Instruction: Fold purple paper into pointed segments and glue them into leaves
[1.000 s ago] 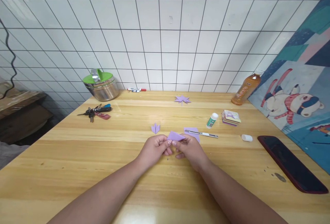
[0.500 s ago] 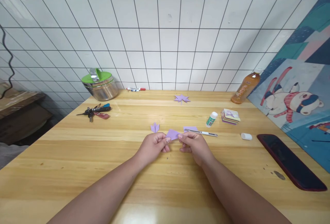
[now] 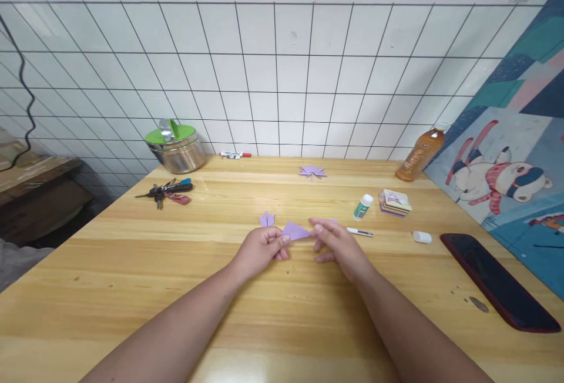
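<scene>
A small piece of folded purple paper [image 3: 296,231], with a pointed right end, is held up just above the table. My left hand [image 3: 263,249] pinches its left edge between thumb and fingers. At the pointed tip, my right hand [image 3: 337,245] has thumb and fingers around the corner, the index finger raised a little. Behind my left hand lies a small purple folded leaf piece [image 3: 267,218]. A slim utility knife [image 3: 360,232] and another purple paper [image 3: 332,221] are partly hidden behind my right hand.
A larger purple paper leaf [image 3: 312,172] lies near the wall. To the right are a glue stick [image 3: 363,207], its white cap [image 3: 422,237], a paper stack [image 3: 395,202], a tilted drink bottle [image 3: 420,154] and a phone [image 3: 497,282]. Keys [image 3: 167,190] and a green-lidded pot [image 3: 180,149] stand left.
The pointed end of the purple paper now extends farther right, and my right hand has shifted right with its fingers more spread, covering more of the knife. The view has tilted slightly.
</scene>
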`<state>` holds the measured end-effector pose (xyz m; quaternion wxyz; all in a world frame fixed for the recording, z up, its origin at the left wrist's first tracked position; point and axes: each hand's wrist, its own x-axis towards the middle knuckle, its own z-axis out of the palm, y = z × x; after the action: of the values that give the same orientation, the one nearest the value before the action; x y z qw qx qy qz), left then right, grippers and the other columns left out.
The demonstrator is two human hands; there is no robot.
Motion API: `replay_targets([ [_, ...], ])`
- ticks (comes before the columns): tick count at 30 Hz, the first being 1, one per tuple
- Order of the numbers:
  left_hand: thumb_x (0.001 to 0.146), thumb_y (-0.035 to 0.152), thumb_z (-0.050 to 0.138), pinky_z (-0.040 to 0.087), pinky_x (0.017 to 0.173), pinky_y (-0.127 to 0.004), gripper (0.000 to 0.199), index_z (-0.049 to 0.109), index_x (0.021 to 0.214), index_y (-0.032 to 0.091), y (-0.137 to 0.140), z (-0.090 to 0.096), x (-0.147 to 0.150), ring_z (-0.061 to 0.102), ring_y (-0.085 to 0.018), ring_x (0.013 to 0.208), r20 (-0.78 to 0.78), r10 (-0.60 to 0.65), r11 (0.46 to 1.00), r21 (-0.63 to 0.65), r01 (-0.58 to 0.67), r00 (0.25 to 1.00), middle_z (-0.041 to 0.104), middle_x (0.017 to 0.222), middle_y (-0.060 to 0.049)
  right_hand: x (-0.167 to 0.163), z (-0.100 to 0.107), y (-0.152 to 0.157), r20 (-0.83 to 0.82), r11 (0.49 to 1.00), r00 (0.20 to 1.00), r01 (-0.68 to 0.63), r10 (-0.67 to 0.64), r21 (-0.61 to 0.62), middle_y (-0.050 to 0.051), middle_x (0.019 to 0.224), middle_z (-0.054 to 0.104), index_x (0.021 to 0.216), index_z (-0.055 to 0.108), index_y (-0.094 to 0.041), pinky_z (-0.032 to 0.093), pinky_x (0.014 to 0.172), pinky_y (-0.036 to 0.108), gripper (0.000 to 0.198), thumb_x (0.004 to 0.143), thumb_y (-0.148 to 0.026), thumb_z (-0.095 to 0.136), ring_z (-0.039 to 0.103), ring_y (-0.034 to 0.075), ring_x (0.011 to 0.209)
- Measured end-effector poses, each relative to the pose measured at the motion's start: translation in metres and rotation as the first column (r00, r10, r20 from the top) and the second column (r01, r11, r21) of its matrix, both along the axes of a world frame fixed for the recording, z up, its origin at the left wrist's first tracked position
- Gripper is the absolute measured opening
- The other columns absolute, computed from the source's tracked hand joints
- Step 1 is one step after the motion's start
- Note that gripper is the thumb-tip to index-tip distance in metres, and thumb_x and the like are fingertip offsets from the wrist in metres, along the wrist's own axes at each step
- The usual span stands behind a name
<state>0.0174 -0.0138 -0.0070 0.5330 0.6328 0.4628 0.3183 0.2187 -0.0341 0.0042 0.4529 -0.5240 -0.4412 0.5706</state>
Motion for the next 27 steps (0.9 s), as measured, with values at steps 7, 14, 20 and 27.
replay_targets([
  [7,0.079,0.043,0.052,0.043,0.059,-0.023,0.030,0.057,0.072,0.015,-0.011,-0.002,0.014,0.057,-0.013,0.061,-0.026,-0.085,0.994,0.065,0.087,0.996,0.062,0.065,-0.002,-0.028,-0.010,-0.006,0.360,0.991,0.933,-0.074,0.030,0.110,-0.003,0.056,0.052,0.066,0.059,-0.018,0.047,0.042,0.023,0.022,0.069,-0.039,0.060,0.049,0.011,0.047],
  [14,0.077,0.045,0.055,0.040,0.058,-0.021,0.032,0.059,0.072,0.014,-0.005,-0.004,0.010,0.055,-0.013,0.062,0.000,-0.149,0.988,0.035,0.148,0.989,0.062,0.067,-0.001,-0.026,-0.014,-0.005,0.352,0.981,0.935,-0.103,0.039,0.165,-0.002,0.059,0.055,0.066,0.058,-0.019,0.046,0.043,0.022,0.020,0.071,-0.038,0.057,0.051,0.012,0.052],
  [20,0.072,0.047,0.060,0.042,0.056,-0.022,0.034,0.063,0.070,0.013,-0.002,-0.006,0.007,0.058,-0.012,0.058,0.078,-0.125,0.984,-0.117,0.133,0.989,0.067,0.067,-0.005,-0.022,-0.012,-0.003,0.322,0.989,0.947,-0.059,0.012,0.136,-0.002,0.059,0.051,0.064,0.057,-0.018,0.048,0.046,0.022,0.023,0.070,-0.040,0.059,0.050,0.012,0.054],
  [27,0.071,0.044,0.064,0.043,0.056,-0.022,0.033,0.069,0.073,0.012,-0.001,-0.002,0.005,0.061,-0.013,0.060,0.140,-0.104,0.973,-0.192,0.130,0.985,0.070,0.069,-0.009,-0.017,-0.008,-0.002,0.213,0.996,0.977,-0.037,0.019,0.083,-0.002,0.060,0.050,0.064,0.056,-0.016,0.051,0.049,0.025,0.028,0.067,-0.044,0.061,0.048,0.011,0.054],
])
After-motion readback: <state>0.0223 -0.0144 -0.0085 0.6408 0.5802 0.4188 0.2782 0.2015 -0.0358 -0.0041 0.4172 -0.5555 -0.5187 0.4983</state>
